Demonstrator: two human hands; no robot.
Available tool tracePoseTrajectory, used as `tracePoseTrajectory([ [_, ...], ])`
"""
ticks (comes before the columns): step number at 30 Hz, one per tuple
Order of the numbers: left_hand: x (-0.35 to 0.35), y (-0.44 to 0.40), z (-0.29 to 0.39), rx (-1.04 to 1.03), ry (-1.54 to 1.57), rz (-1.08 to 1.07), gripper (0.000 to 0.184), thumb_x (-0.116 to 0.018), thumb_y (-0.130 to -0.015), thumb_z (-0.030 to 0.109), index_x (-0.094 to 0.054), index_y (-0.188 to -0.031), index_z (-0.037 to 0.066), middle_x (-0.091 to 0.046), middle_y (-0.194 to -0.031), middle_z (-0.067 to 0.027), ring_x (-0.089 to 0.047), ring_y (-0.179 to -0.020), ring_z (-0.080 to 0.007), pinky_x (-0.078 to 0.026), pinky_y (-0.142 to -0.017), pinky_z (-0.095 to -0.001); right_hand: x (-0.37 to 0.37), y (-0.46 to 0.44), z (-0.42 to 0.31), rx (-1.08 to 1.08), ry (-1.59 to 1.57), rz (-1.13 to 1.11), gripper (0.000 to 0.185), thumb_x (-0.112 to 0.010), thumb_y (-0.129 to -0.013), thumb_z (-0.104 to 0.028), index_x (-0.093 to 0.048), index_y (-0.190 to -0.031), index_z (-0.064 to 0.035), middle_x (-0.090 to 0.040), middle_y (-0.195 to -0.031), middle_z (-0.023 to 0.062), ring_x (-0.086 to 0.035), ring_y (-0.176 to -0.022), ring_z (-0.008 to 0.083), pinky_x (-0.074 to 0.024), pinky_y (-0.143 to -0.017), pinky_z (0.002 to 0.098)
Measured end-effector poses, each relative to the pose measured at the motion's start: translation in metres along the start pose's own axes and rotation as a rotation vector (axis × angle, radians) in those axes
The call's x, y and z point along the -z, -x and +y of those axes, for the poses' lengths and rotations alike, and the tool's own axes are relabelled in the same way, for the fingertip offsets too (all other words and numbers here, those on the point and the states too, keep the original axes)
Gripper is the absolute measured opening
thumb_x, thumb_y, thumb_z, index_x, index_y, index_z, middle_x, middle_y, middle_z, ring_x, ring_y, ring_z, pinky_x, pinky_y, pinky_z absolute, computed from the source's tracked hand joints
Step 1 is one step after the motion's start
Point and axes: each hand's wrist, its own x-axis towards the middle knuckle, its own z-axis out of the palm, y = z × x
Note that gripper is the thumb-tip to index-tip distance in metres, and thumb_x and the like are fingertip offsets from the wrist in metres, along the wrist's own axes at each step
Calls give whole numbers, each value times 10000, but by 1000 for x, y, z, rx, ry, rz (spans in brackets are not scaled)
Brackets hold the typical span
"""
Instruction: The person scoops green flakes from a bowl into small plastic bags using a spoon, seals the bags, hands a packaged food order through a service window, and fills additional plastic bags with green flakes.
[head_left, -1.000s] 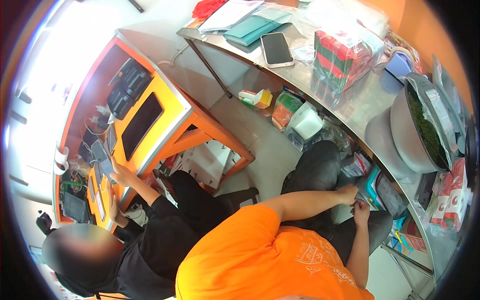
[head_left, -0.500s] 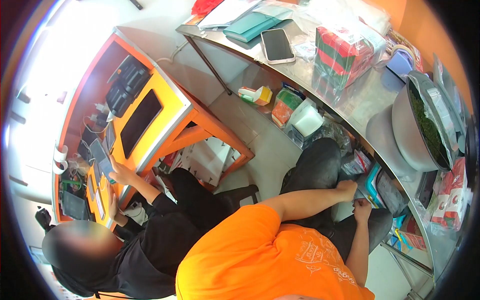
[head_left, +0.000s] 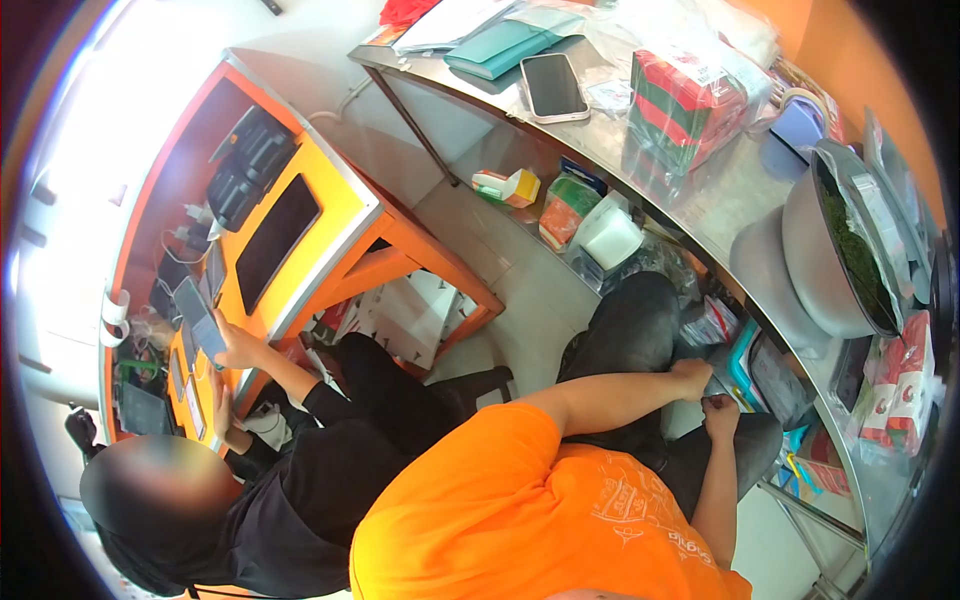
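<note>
L hand [head_left: 691,380] & R hand [head_left: 720,417] curled, can't tell grip; blue-edged pack [head_left: 741,364] nr both.

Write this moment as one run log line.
left hand: near right hand | grip contents: unclear | smartphone: on metal table

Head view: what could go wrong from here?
1. The left hand and right hand are close together over the legs. Anything small in their grip, which I can't make out, could slip to the floor.
2. The phone lies near the front edge of the metal table; a bump might knock it off.
</note>
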Motion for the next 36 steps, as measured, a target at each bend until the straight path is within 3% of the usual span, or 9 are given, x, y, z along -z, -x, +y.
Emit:
tracePoseTrajectory([
  [3, -11, -7, -6, -20, 9, 32, 425, -817, -736, 215, -681, -1100, 41, -690, -1140, -197, -661, -1107, -375, -542, -916, -465, 17, 8, -48, -222, -145, -81, 155, -707, -830, -65, -707, -956, 26, -698, -722, 122, -655, -549, 182, -506, -498, 317],
  [5, -15, -10, -12, -74, 47, 14, 457, -834, -723, 261, -680, -1093, 40, -690, -1134, -190, -654, -1115, -371, -532, -927, -474, 15, 7, -35, -182, -230, -152, 142, -690, -845, -56, -699, -961, 26, -696, -730, 117, -653, -553, 181, -495, -498, 314],
  [11, -14, -14, -18, -544, 38, 45, 648, -900, -589, 446, -671, -1073, 81, -675, -1112, -159, -629, -1103, -349, -462, -972, -474, 27, 5, -26, -315, -465, -152, 120, -628, -902, -61, -684, -980, 10, -667, -739, 82, -615, -561, 159, -467, -504, 287],
  [15, -30, -27, -26, -533, 40, 116, 660, -915, -555, 442, -675, -1072, 107, -675, -1118, -140, -625, -1111, -319, -417, -1010, -483, 31, 7, -41, -418, -612, -178, 100, -580, -915, -81, -666, -926, -29, -623, -708, 42, -583, -553, 131, -430, -491, 254],
  [17, -37, -32, -26, -566, 31, 162, 648, -916, -558, 437, -676, -1066, 114, -680, -1120, -123, -619, -1132, -301, -397, -1027, -497, 27, 6, -30, -361, -603, -226, 107, -590, -904, -101, -674, -928, -39, -640, -737, 43, -597, -592, 134, -444, -515, 259],
  [23, -20, -23, -25, -579, 89, -49, 653, -919, -570, 424, -657, -1083, 115, -696, -1083, -96, -645, -1084, -302, -390, -1027, -490, 38, 10, -42, -409, -723, -265, 123, -579, -894, -125, -673, -922, -51, -645, -776, 28, -609, -657, 123, -463, -542, 271],
  [30, -20, -20, -23, -623, 116, 92, 619, -905, -597, 397, -633, -1061, 91, -702, -1030, -119, -662, -1032, -324, -413, -973, -484, 36, 12, -38, -407, -713, -238, 133, -577, -906, -98, -664, -983, -33, -666, -894, 33, -627, -706, 122, -461, -539, 250],
  [32, -35, -32, -30, -695, 125, 138, 611, -896, -611, 394, -628, -1066, 87, -701, -1020, -128, -662, -1026, -334, -426, -961, -474, 34, 11, -36, -389, -709, -232, 131, -590, -899, -80, -664, -990, -22, -667, -862, 38, -632, -690, 128, -468, -539, 256],
  [36, -18, -19, -22, -636, 150, 70, 573, -891, -630, 400, -637, -1030, 77, -696, -1023, -140, -662, -1016, -349, -461, -926, -466, 34, 8, -35, -342, -616, -280, 160, -618, -882, -52, -665, -1027, -2, -665, -790, 48, -636, -642, 144, -481, -543, 262],
])
